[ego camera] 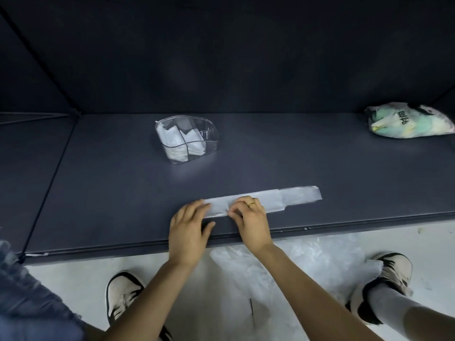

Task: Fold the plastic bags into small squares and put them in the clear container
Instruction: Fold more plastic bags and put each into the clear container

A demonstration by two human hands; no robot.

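Translucent white plastic, a bag folded to a long strip (266, 199), lay along the desk's (123, 188) near edge. The left hand (188, 232) pressed its left end with flat, straight fingers; the right hand (248, 217) pinched the strip beside it with curled fingers. Judged step: starting the end-over-end fold; the next move calls for turning the pinched end over squarely. The clear container (187, 139), farther back, held folded bags in its left compartments. A printed stuffed bag (406, 120) lay far right. Loose plastic (295, 264) on the floor was partly hidden; the pinch point itself was hard to make out.

dark table (98, 193); dark wall panels (221, 57); pale floor (73, 274)
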